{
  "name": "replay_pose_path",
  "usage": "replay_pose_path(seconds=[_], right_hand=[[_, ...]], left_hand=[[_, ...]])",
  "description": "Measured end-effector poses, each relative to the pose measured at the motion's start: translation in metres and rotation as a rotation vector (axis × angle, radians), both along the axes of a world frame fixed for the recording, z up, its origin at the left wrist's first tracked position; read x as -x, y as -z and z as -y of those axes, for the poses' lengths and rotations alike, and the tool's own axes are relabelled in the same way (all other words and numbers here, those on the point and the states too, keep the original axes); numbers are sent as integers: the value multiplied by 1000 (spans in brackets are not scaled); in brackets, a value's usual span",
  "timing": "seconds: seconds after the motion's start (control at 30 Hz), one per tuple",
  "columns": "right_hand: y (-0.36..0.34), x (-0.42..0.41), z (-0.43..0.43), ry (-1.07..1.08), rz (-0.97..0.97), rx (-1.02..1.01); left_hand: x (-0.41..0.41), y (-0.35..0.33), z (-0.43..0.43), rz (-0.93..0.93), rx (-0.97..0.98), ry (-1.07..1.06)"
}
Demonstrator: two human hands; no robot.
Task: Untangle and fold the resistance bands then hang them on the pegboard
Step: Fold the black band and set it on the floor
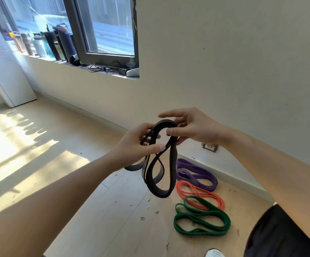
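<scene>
Both hands are up in the air in front of the wall [224, 62], and they hold a black band [158, 164]. The left hand [135, 145] pinches some strands of the black band between thumb and fingers. The right hand [193, 128] pinches the top loop with its thumb and a finger, and its other fingers are spread out. The black band hangs down in a few long loops. Its long way runs up and down, and the lowest loop points at the floor [113, 210]. It does not touch the floor.

Three more bands lie on the floor near the bottom edge of the wall. The purple band [196, 173] is closest to the wall. The orange band [200, 195] lies just beside it. The green band [202, 217] is farthest from the wall and lies over one end of the orange band. Each one is folded into a long flat bunch, and they lie slanted along the wall.

The floor to the left of the bands is wide and open, with bright sun on it. Small scraps lie here and there. A white cabinet [4, 62] stands far off at the left, under a window sill [102, 71] full of bottles. A white shoe [214, 254] shows at the bottom edge.
</scene>
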State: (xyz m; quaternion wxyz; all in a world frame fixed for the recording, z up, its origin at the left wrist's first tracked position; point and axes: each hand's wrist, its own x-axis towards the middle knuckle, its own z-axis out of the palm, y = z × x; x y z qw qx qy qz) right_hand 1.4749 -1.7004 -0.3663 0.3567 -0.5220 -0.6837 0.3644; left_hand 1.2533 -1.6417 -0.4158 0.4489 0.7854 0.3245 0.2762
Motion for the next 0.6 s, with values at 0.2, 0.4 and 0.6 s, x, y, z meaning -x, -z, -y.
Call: replay_pose_path(seconds=[0.2,0.4,0.6], right_hand=[[-2,2,4,-28,-97,-75],[-6,-7,8,-63,-380,-88],[-5,-30,7,-4,-572,-19]], left_hand=[[-15,8,12,-2,-97,-72],[-19,10,13,13,-108,-92],[-15,-3,10,-15,-62,-16]])
